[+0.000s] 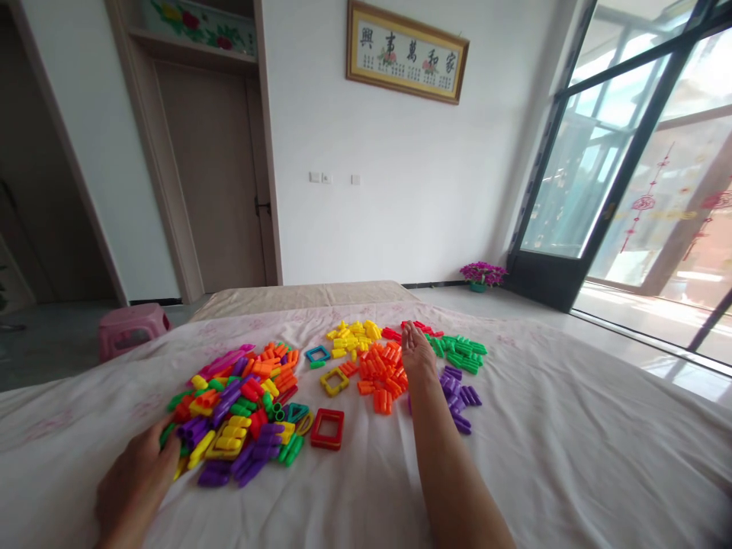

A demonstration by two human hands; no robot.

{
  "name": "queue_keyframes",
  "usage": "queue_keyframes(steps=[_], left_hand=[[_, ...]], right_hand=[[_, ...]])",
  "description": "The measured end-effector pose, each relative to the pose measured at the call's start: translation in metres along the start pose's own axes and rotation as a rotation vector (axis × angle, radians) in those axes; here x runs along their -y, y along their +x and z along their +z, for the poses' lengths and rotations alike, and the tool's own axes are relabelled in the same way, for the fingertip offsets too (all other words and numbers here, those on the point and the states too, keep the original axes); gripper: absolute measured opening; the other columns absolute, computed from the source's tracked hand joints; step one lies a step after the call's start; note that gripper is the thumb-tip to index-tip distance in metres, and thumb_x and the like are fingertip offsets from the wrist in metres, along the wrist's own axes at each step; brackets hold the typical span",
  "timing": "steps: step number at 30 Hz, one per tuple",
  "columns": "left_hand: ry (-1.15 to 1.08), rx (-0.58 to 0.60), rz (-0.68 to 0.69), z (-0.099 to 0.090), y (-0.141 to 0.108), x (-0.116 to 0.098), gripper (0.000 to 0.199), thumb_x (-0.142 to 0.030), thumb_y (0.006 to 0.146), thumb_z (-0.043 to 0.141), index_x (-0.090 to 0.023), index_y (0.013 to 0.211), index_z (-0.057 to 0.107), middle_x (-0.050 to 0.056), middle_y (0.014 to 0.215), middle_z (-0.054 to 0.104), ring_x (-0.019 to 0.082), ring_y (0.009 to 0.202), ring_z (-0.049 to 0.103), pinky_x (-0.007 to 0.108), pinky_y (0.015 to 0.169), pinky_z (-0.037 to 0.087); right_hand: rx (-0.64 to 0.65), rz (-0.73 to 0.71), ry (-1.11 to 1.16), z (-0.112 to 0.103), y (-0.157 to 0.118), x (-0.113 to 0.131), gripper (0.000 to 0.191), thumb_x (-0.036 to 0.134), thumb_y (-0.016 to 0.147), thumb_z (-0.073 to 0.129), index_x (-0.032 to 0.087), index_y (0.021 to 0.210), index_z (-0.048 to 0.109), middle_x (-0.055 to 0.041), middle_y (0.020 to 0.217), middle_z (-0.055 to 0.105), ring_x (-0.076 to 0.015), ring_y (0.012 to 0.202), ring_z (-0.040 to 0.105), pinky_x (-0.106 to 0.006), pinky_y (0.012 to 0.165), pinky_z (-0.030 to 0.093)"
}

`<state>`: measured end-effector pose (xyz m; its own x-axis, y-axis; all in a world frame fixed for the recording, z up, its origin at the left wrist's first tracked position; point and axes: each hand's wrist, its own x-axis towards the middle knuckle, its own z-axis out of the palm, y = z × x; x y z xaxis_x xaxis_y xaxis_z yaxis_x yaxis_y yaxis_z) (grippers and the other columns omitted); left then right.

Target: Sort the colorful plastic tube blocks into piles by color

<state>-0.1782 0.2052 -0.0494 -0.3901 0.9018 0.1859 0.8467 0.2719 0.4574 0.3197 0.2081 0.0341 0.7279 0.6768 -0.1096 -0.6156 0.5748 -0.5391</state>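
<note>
A heap of mixed-colour plastic building pieces (229, 427) lies on the left of the sheet. At its left edge is my left hand (140, 469), fingers bent round a green building piece (167, 435); some fingertips are hidden. My right hand (417, 352) reaches out over the sorted piles, fingers stretched forward near the red pieces (423, 328), and nothing shows in it. Below it lie orange pieces (382, 374). Yellow pieces (354, 335) sit to its left, green pieces (463, 352) to its right, and purple pieces (457, 396) are partly behind my forearm.
Between the heaps lie a red square frame (328, 412), a yellow frame (324, 383) and a blue frame (309, 354). A wrinkled white sheet (549, 457) covers the surface. Beyond its edges are a pink stool (133, 328) and a potted purple plant (483, 273).
</note>
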Motion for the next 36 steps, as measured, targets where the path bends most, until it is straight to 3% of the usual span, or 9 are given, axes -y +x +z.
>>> queue_keyframes(steps=[3, 5, 10, 14, 17, 20, 25, 30, 36], left_hand=[[0.009, 0.079, 0.023, -0.007, -0.005, -0.006, 0.06, -0.045, 0.094, 0.028, -0.02, 0.138, 0.06, 0.018, 0.13, 0.067, 0.037, 0.109, 0.067, 0.046, 0.086, 0.049], [0.0, 0.087, 0.031, -0.011, -0.008, -0.01, 0.061, -0.045, 0.094, 0.028, -0.019, 0.14, 0.058, 0.018, 0.132, 0.066, 0.038, 0.112, 0.065, 0.047, 0.088, 0.049], [-0.004, 0.054, 0.027, -0.014, -0.013, -0.013, 0.06, -0.043, 0.094, 0.028, -0.019, 0.139, 0.059, 0.017, 0.135, 0.065, 0.036, 0.115, 0.064, 0.046, 0.09, 0.048], [-0.005, 0.031, 0.027, -0.014, -0.014, -0.014, 0.058, -0.042, 0.094, 0.03, -0.02, 0.137, 0.061, 0.016, 0.134, 0.066, 0.035, 0.114, 0.065, 0.044, 0.09, 0.049], [-0.009, 0.03, 0.023, -0.015, -0.015, -0.014, 0.057, -0.041, 0.094, 0.031, -0.02, 0.137, 0.061, 0.016, 0.134, 0.066, 0.035, 0.115, 0.065, 0.044, 0.091, 0.048], [-0.011, 0.045, 0.02, -0.017, -0.015, -0.015, 0.058, -0.042, 0.093, 0.032, -0.019, 0.139, 0.06, 0.016, 0.135, 0.065, 0.035, 0.116, 0.064, 0.044, 0.092, 0.048], [-0.038, 0.05, 0.007, -0.017, -0.015, -0.016, 0.058, -0.04, 0.093, 0.031, -0.019, 0.14, 0.057, 0.017, 0.138, 0.063, 0.036, 0.119, 0.063, 0.046, 0.094, 0.047], [-0.081, 0.029, -0.007, -0.015, -0.014, -0.014, 0.056, -0.039, 0.094, 0.033, -0.019, 0.14, 0.057, 0.017, 0.136, 0.063, 0.034, 0.121, 0.061, 0.044, 0.094, 0.047], [-0.19, -0.007, -0.027, -0.015, -0.014, -0.015, 0.054, -0.04, 0.094, 0.034, -0.018, 0.136, 0.06, 0.018, 0.134, 0.064, 0.035, 0.12, 0.061, 0.044, 0.095, 0.048]], right_hand=[[0.104, 0.085, -0.147, 0.006, -0.014, -0.014, 0.031, 0.007, 0.073, 0.075, 0.018, 0.099, 0.065, -0.0008, 0.088, 0.075, -0.0065, 0.068, 0.068, -0.012, 0.06, 0.056], [0.256, 0.139, -0.369, 0.012, -0.032, -0.032, 0.037, 0.013, 0.069, 0.08, 0.017, 0.104, 0.068, -0.0019, 0.085, 0.075, -0.0076, 0.063, 0.065, -0.013, 0.053, 0.052], [0.902, 0.215, -1.005, 0.018, -0.082, -0.085, 0.035, 0.025, 0.072, 0.076, 0.015, 0.106, 0.075, -0.0045, 0.086, 0.076, -0.014, 0.071, 0.068, -0.022, 0.061, 0.052], [1.358, 0.02, -1.468, 0.016, -0.111, -0.106, 0.041, 0.022, 0.069, 0.076, 0.022, 0.11, 0.076, -0.0031, 0.1, 0.076, -0.0185, 0.087, 0.068, -0.026, 0.075, 0.051], [1.574, -0.213, -1.698, 0.02, -0.129, -0.106, 0.044, 0.024, 0.069, 0.077, 0.026, 0.112, 0.076, -0.0024, 0.104, 0.075, -0.0223, 0.092, 0.067, -0.028, 0.079, 0.049], [1.568, -0.343, -1.817, 0.026, -0.141, -0.101, 0.039, 0.026, 0.075, 0.073, 0.026, 0.114, 0.075, -0.0051, 0.109, 0.074, -0.0241, 0.097, 0.066, -0.029, 0.079, 0.047], [1.489, -0.324, -1.899, 0.028, -0.143, -0.098, 0.035, 0.03, 0.082, 0.067, 0.026, 0.116, 0.075, -0.0058, 0.108, 0.075, -0.0225, 0.093, 0.068, -0.026, 0.075, 0.045], [1.366, -0.312, -1.939, 0.026, -0.135, -0.097, 0.03, 0.024, 0.091, 0.051, 0.022, 0.102, 0.079, -0.0061, 0.099, 0.077, -0.0198, 0.089, 0.07, -0.025, 0.075, 0.046], [1.374, -0.32, -1.743, 0.028, -0.143, -0.097, 0.036, 0.018, 0.085, 0.052, 0.024, 0.111, 0.076, -0.0038, 0.108, 0.076, -0.0192, 0.096, 0.069, -0.024, 0.08, 0.047]])
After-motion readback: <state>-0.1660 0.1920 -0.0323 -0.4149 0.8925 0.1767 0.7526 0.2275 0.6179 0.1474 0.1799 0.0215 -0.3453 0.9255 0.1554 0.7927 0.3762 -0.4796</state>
